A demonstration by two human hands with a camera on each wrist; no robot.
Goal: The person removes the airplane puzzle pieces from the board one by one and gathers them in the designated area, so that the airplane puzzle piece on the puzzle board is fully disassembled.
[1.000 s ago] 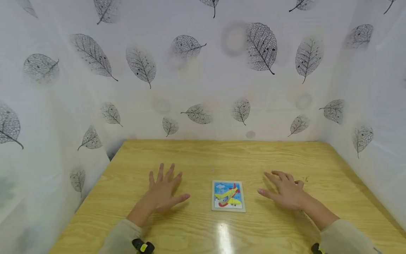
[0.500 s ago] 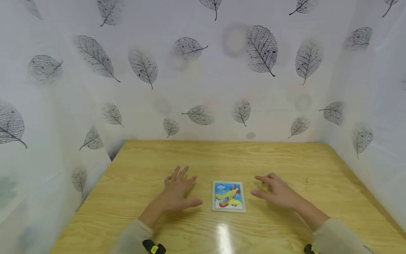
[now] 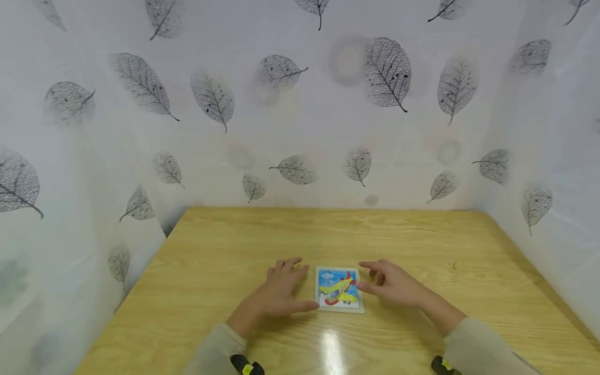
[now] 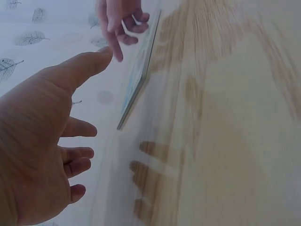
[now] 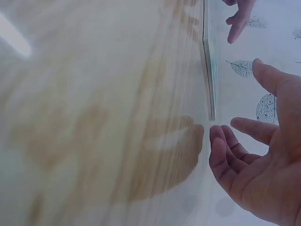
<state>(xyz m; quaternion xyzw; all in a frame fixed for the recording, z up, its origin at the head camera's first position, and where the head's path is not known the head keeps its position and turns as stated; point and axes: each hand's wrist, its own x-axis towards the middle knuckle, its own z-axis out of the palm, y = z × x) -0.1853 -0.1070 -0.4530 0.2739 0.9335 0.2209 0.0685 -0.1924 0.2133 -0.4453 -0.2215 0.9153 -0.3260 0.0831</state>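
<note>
Leaf-print cloth [image 3: 89,172]: hangs well to the left of the plane board [image 3: 340,289], then carries on behind it and along its right side, white with dark leaf skeletons.
Wooden table [image 3: 211,260]: lies under the plane board and spreads out on both sides of it.
Left sleeve [image 3: 216,348]: pale, left of the plane board and nearer you, with a black wrist device [image 3: 247,365] marked in yellow.
Left hand [image 3: 281,297]: just left of the plane board; your fingers are spread, loosely bent and holding nothing, your thumb stretched to its near left corner. Whether it touches, you cannot tell.
Plane picture: yellow and red aircraft on blue, in a pale frame; the plane board lies flat between your hands.
Right hand [image 3: 396,284]: just right of the plane board, gripping nothing; your index finger and thumb point at its right edge, the others curl loosely. Contact cannot be told.
Right sleeve [image 3: 483,349]: pale, right of the plane board and nearer you.
</note>
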